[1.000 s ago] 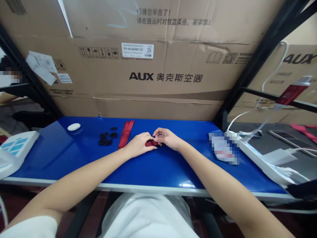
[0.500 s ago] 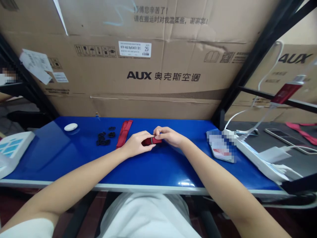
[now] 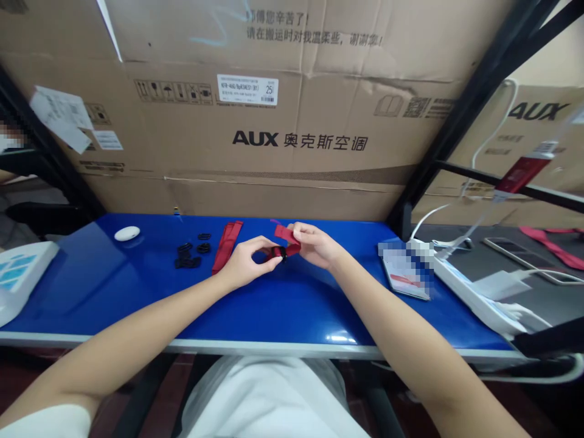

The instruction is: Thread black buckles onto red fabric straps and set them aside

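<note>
Over the blue table, my left hand (image 3: pixel 249 261) is closed with thumb and fingers pinching a black buckle (image 3: pixel 281 252) and the red strap around it. Facing it, my right hand (image 3: pixel 314 244) grips the free end of the red strap (image 3: pixel 286 233), which sticks up past the fingertips. The strap passes through the buckle between both hands; the exact threading is too small to make out. Left of my left hand, folded red straps (image 3: pixel 227 244) lie flat. Beyond them are several loose black buckles (image 3: pixel 187 261).
A white round object (image 3: pixel 126 233) and a white device with blue keys (image 3: pixel 25 277) sit at the left. On the right are a phone (image 3: pixel 405 274) and a white power strip (image 3: pixel 474 292) with cables. Cardboard (image 3: pixel 292 176) stands behind the blue table (image 3: pixel 292 316).
My right hand has pulled slightly to the right, and the strap's end now shows above its fingers. The black buckle has turned in my left hand and is more visible.
</note>
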`<move>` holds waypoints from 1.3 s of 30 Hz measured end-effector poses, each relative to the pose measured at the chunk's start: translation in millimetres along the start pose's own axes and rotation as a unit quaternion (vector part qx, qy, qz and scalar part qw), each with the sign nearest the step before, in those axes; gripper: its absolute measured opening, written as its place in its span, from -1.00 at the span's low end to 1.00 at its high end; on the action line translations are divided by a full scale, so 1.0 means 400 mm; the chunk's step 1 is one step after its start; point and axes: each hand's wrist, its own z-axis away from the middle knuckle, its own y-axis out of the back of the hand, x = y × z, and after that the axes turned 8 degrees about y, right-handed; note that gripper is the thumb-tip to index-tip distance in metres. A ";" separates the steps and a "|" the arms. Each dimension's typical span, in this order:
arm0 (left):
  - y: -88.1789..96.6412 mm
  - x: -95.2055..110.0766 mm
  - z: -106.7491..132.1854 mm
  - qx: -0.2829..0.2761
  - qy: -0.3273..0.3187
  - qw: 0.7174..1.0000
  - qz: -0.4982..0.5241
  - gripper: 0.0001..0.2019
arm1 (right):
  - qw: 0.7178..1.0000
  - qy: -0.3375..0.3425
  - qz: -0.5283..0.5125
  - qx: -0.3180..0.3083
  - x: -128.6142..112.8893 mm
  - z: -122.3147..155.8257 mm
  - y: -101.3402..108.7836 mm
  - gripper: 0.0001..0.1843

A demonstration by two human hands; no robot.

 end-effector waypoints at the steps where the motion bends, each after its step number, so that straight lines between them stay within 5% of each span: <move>1: -0.002 -0.001 -0.002 -0.010 0.009 1.000 0.004 -0.72 | 1.000 0.006 -0.001 0.002 0.005 -0.002 -0.006 -0.61; 7: -0.027 -0.003 0.006 -0.057 0.049 0.996 -0.043 -0.70 | 0.996 0.079 -0.016 0.049 0.034 -0.021 -0.047 -0.67; 13: -0.015 -0.010 0.035 -0.163 0.137 0.976 0.054 -0.67 | 0.971 0.114 -0.055 0.202 -0.043 -0.019 0.040 -0.65; 16: -0.004 -0.041 0.026 -0.154 0.176 0.965 0.115 -0.67 | 0.973 0.099 -0.073 0.197 -0.078 -0.005 0.073 -0.64; 20: -0.003 -0.077 -0.002 -0.104 0.199 0.958 0.176 -0.67 | 0.984 0.002 -0.099 0.151 -0.059 -0.002 0.032 -0.64; 24: -0.004 -0.084 -0.012 -0.084 0.169 0.982 0.024 -0.68 | 0.988 -0.005 -0.093 0.126 -0.035 -0.008 -0.002 -0.70; 27: -0.002 -0.085 -0.011 -0.084 0.103 0.976 -0.173 -0.70 | 0.992 0.028 -0.081 0.088 -0.049 0.002 0.037 -0.74; 31: -0.005 -0.088 -0.011 -0.096 0.110 0.936 -0.319 -0.69 | 0.999 0.036 -0.011 -0.010 -0.068 0.024 0.140 -0.77; 35: -0.007 -0.085 -0.012 -0.096 0.145 0.923 -0.342 -0.68 | 0.991 -0.036 0.129 -0.020 -0.046 0.031 0.237 -0.81; 37: -0.005 -0.086 -0.013 -0.094 0.158 0.923 -0.337 -0.68 | 0.962 -0.073 0.263 -0.010 -0.034 0.033 0.268 -0.79; 39: -0.003 -0.090 -0.014 -0.093 0.164 0.924 -0.332 -0.68 | 0.903 -0.108 0.416 -0.006 -0.029 0.034 0.282 -0.67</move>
